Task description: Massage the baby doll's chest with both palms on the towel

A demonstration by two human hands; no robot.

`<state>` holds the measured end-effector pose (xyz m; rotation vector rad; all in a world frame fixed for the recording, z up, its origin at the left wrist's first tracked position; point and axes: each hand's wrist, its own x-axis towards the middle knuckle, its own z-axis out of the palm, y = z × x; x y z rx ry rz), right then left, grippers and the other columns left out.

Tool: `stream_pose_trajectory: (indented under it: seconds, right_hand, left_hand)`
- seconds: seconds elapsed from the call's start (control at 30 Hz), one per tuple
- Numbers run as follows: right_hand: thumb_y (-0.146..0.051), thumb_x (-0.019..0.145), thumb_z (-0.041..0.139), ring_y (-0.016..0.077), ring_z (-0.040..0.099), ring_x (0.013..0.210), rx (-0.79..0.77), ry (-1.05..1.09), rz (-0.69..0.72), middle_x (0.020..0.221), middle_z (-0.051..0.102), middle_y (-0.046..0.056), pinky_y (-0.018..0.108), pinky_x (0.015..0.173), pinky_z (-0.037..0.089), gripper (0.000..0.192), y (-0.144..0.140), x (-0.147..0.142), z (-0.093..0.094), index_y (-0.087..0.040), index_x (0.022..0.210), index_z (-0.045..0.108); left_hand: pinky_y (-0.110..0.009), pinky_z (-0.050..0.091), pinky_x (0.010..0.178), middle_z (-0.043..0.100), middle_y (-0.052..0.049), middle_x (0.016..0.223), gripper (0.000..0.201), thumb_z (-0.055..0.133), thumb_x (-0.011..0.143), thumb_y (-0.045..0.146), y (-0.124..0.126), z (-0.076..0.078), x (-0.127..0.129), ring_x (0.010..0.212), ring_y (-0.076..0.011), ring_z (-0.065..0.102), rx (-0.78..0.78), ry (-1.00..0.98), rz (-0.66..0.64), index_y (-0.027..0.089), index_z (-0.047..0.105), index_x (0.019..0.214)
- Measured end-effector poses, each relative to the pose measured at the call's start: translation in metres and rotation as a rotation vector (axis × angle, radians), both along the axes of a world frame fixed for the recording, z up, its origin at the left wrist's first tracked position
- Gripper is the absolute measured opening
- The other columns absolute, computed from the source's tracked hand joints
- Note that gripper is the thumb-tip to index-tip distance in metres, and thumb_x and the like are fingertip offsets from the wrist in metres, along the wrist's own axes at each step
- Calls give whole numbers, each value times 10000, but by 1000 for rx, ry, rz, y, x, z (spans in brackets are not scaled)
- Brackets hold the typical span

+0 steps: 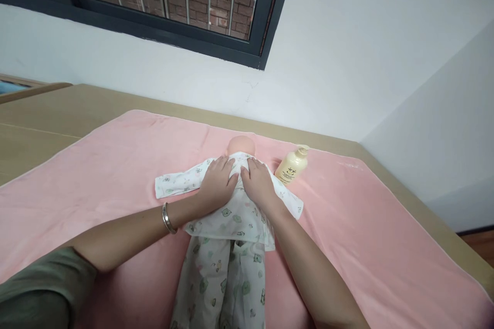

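Note:
A doll (pixel 242 145) lies on a pink blanket, its head at the far end and its face not visible. It wears a white printed long-sleeved top (pixel 227 223) and matching trousers (pixel 210 272). My left hand (pixel 218 182) rests flat on the left of the doll's upper chest, fingers stretched toward its shoulder. Mirroring it, my right hand (pixel 259 182) lies on the right side of the chest. Both thumbs point inward, close to each other. The doll's sleeves spread out to either side, and its own hands do not show.
A pale yellow pump bottle (pixel 292 165) stands on the pink blanket (pixel 347 226), just right of the doll. Beneath the blanket is a wooden surface (pixel 88 100) that meets a white wall (pixel 328 61). A dark-framed window (pixel 216 43) with bars is above.

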<state>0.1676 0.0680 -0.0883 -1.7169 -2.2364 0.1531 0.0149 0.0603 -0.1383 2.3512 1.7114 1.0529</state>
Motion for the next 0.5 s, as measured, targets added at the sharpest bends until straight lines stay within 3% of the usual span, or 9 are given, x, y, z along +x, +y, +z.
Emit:
stream_pose_trajectory:
  seconds: [0.2, 0.3, 0.5]
  right_hand:
    - [-356, 1097, 312, 294, 380, 1488, -46, -78, 106, 1577, 440, 216, 422, 1228, 279, 559, 4, 10, 3, -14, 1524, 426]
    - [-342, 1096, 312, 322, 367, 1494, -67, -115, 84, 1585, 424, 224, 469, 1228, 283, 567, -2, 7, 9, -9, 1547, 392]
    - [-126, 1000, 402, 344, 441, 1446, -34, -205, 49, 1490, 523, 248, 476, 1217, 334, 486, -34, -19, 12, -12, 1456, 526]
  left_hand:
    - [-594, 363, 1188, 547, -229, 1491, 508, 388, 997, 334, -2, 4, 2, 1455, -368, 428, -29, 17, -18, 98, 516, 1427]
    - [-574, 372, 1185, 575, -208, 1468, 497, 403, 992, 361, 8, 10, -3, 1417, -351, 479, -100, 8, -29, 114, 544, 1400]
    - [-506, 376, 1191, 547, -209, 1510, 576, 392, 988, 405, 21, 22, -11, 1414, -335, 495, -262, 53, -51, 63, 509, 1436]
